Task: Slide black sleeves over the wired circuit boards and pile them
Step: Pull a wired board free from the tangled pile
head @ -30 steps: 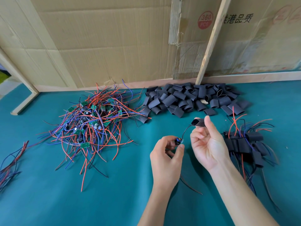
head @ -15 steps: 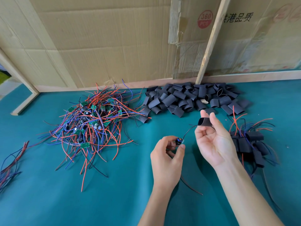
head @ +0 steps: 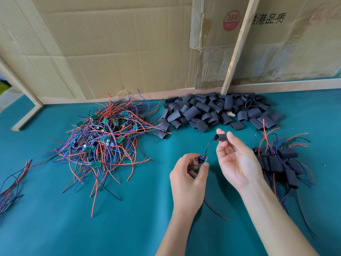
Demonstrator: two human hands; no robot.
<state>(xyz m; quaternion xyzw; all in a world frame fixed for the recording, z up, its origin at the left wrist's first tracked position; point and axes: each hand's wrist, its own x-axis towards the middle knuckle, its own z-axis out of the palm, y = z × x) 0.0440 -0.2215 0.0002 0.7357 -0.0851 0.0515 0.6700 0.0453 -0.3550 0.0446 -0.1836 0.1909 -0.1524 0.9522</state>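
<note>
Both hands are busy over the green table (head: 55, 228): the left hand (head: 188, 179) has its thumb and fingers curled round a small circuit board (head: 202, 159), and the right hand (head: 235, 159) pinches a black sleeve (head: 222, 138) at its fingertips, the other fingers loosely open. What's changed over the last second is that the right hand has lifted the sleeve up and away from the board, so the black lead (head: 209, 147) running from board into sleeve is now pulled out into a longer arc. I read that as the wires being threaded but the board not yet covered, so the sleeve has to come back down the lead next. One board and one sleeve are in hand. Counting the rest exactly is hopeless. The finished pile (head: 276, 161) just right of the right hand looks like roughly ten sleeved boards with red and blue wires sticking out. The loose sleeves (head: 212, 111) heaped along the back edge run to several dozen. The tangle of bare boards (head: 105, 137) on the left shows a dozen or so green boards, probably more buried. A few stray wires (head: 13, 183) lie at the far left edge.
</note>
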